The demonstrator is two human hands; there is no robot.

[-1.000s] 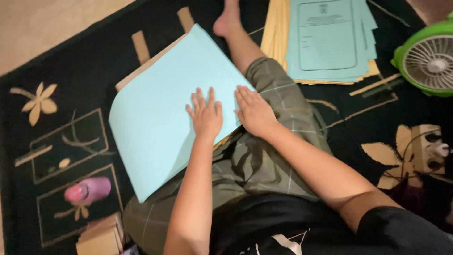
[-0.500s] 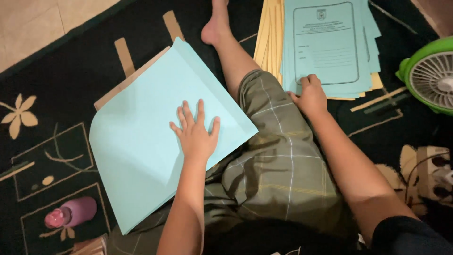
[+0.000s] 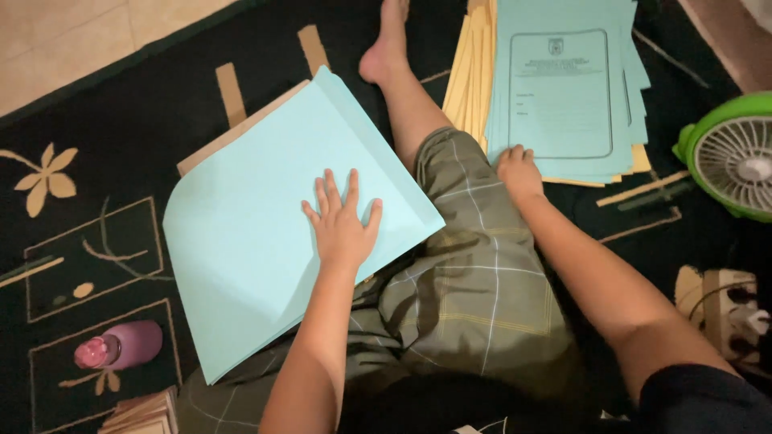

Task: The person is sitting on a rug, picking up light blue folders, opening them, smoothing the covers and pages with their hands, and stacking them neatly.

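Touching: two hands, two paper stacks — left hand [image 3: 342, 229], right hand [image 3: 519, 170], plain blue stack [image 3: 241, 241], printed blue stack [image 3: 563, 88].

Left hand [image 3: 342, 229] flat on blue folder [image 3: 265, 241]; right hand [image 3: 519, 171] touches the folder stack [image 3: 563, 88].

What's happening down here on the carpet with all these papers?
A person sits on a dark patterned carpet sorting paper folders. The left hand lies flat, fingers spread, on a plain light-blue folder resting over the left knee. The right hand touches the near edge of a stack of printed blue folders, with yellow ones beneath. A green fan, a power strip and a pink bottle lie around.
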